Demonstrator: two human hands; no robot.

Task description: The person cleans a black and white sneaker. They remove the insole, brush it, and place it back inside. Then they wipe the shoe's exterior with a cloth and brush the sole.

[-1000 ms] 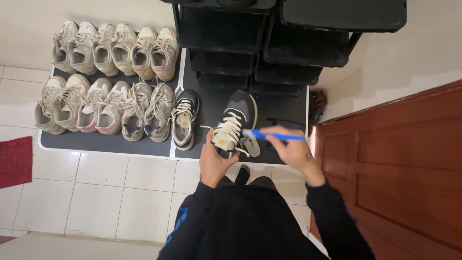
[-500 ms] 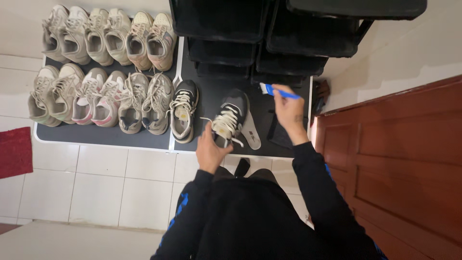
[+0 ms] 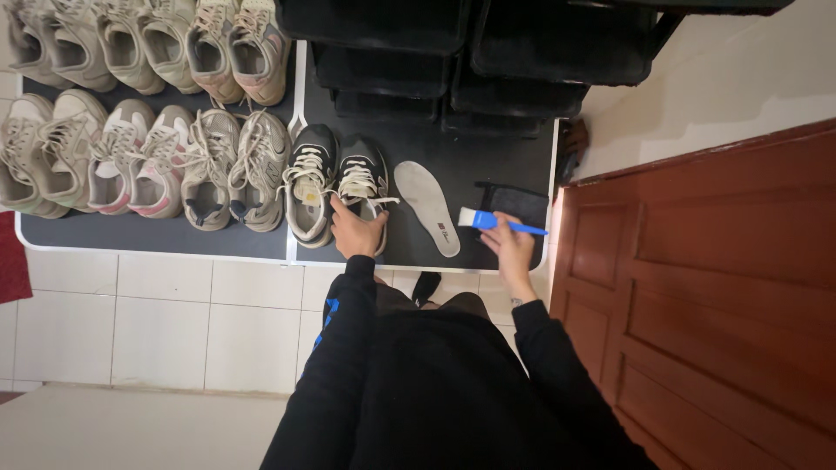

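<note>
Left hand (image 3: pixel 355 228): closed over the heel end of a dark sneaker with white laces (image 3: pixel 364 184), which stood on the black mat (image 3: pixel 157 239), toe pointing away from the person, long axis running front to back. It sat just beside its matching dark sneaker (image 3: pixel 309 187) on the left.

Right hand (image 3: pixel 508 248): gripping the handle of a blue brush (image 3: pixel 498 223), white bristle head pointing left, handle lying crosswise, over a dark cloth (image 3: pixel 514 202).

Between the hands: a grey insole (image 3: pixel 428 205), loose on the mat, angled slightly, nearer the left hand's sneaker; a small dark mark near its heel end.

Further left: rows of pale sneakers (image 3: pixel 131 157). Behind: stacked black shelves (image 3: pixel 435 52). Right: a reddish-brown wooden door (image 3: pixel 723 287). Below: white floor tiles (image 3: pixel 174 322).
</note>
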